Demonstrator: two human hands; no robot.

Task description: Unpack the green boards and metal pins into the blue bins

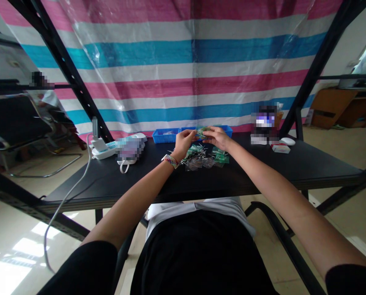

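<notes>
Between my two hands, just above the black table, is a small clear packet with green on it [202, 132]. My left hand [185, 142], with a woven band on its wrist, pinches the packet's left side. On the other side, the fingers of my right hand [217, 138] are closed on its right part. Below them lies a loose pile of similar green and clear packets [198, 157] with thin metal pieces among them. Behind the hands stands a blue divided tray [164, 136], partly hidden by them; something small and pale lies in its left compartment.
On the left are a power strip [103, 150] with a plugged-in white cable and a pale pouch [130, 148]. A white mouse [287, 141], a small box [280, 148] and a blurred device stand right. Striped sheeting [170, 73] hangs behind. Another person sits far left.
</notes>
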